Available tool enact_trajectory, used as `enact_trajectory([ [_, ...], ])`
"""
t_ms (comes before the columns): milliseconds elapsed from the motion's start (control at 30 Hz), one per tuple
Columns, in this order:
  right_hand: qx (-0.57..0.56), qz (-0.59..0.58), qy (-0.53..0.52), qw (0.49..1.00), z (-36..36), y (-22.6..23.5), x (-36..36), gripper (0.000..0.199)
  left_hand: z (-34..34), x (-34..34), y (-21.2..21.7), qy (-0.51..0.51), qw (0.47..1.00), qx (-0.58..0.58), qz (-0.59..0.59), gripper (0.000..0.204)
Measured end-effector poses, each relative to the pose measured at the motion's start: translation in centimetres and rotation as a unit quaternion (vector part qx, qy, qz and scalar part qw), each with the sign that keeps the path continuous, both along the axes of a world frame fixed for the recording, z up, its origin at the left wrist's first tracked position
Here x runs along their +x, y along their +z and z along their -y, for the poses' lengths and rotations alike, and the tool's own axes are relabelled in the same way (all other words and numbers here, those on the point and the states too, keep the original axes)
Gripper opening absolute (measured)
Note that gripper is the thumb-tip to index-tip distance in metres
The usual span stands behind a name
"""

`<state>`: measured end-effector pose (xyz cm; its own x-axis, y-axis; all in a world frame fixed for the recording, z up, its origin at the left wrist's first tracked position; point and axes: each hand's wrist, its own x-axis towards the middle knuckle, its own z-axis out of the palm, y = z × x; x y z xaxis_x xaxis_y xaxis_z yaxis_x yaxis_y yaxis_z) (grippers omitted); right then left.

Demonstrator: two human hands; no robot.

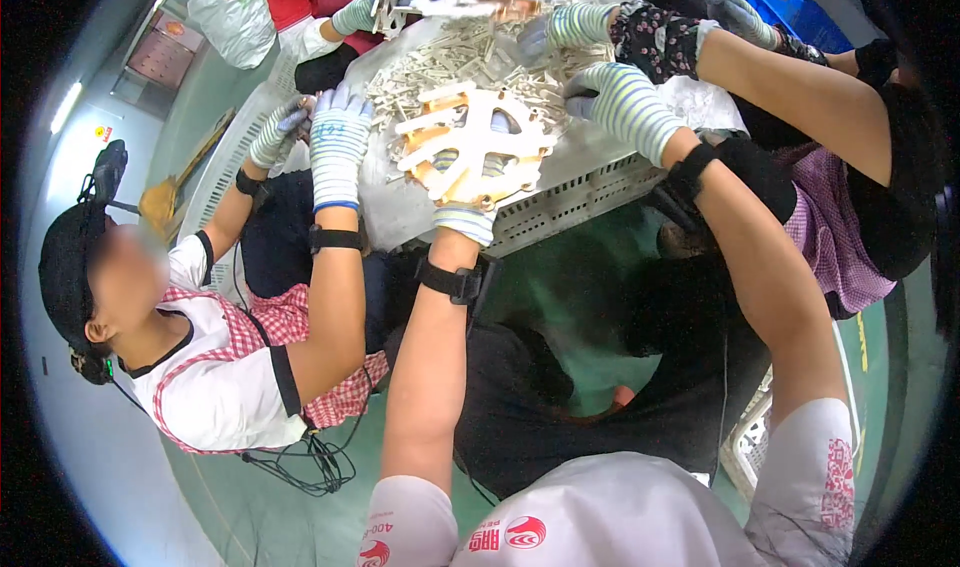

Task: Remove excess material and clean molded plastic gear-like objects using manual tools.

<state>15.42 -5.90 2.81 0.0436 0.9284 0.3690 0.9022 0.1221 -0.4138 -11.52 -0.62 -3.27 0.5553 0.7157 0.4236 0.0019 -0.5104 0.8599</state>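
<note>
My left hand (pixel 463 225), in a striped knit glove, holds a cream round plastic frame (pixel 480 175) from beneath. The frame has ribs and large cutouts, and parts of the glove show through them. Most of the fingers stay hidden behind it. Off to the right, over the table edge, is my right hand (pixel 625 112) in a matching glove with grey fingertips. Its fingers bend inward and are closed; whatever lies between them cannot be made out. Loose cream plastic pieces (pixel 440 72) lie heaped beyond the frame.
A co-worker (pixel 220 367) in a checked apron sits at my left, gloved hands at the table (pixel 385 202). More co-workers' gloved hands work at the far side and right. A blue crate (pixel 790 12) stands far right, a white sack (pixel 232 15) far left.
</note>
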Motion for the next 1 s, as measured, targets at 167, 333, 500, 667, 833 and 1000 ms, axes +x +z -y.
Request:
enact_trajectory([
  [167,0.001,-0.021,0.106,0.994,1.7,1.7,-1.7,0.023,1.2,1.3,0.7,0.010,0.999,0.038,-0.024,0.062],
  [333,0.049,-0.082,0.081,0.992,2.5,1.8,-2.9,0.027,1.8,1.9,0.6,0.006,0.999,0.042,-0.029,0.061],
  [500,-0.019,-0.160,0.069,0.985,3.6,2.0,-3.1,0.028,1.7,1.9,0.3,0.000,0.999,0.035,-0.022,0.061],
  [667,-0.076,-0.291,0.063,0.952,4.6,2.4,-3.8,0.028,1.6,2.0,0.0,0.002,0.999,0.035,-0.018,0.060],
  [833,-0.048,-0.334,0.044,0.940,4.7,3.4,-3.5,0.027,1.4,2.7,0.2,0.001,0.999,0.039,-0.014,0.060],
  [1000,-0.080,-0.482,0.084,0.868,5.9,5.4,-2.0,0.031,1.0,3.4,0.5,-0.005,0.999,0.047,-0.018,0.060],
])
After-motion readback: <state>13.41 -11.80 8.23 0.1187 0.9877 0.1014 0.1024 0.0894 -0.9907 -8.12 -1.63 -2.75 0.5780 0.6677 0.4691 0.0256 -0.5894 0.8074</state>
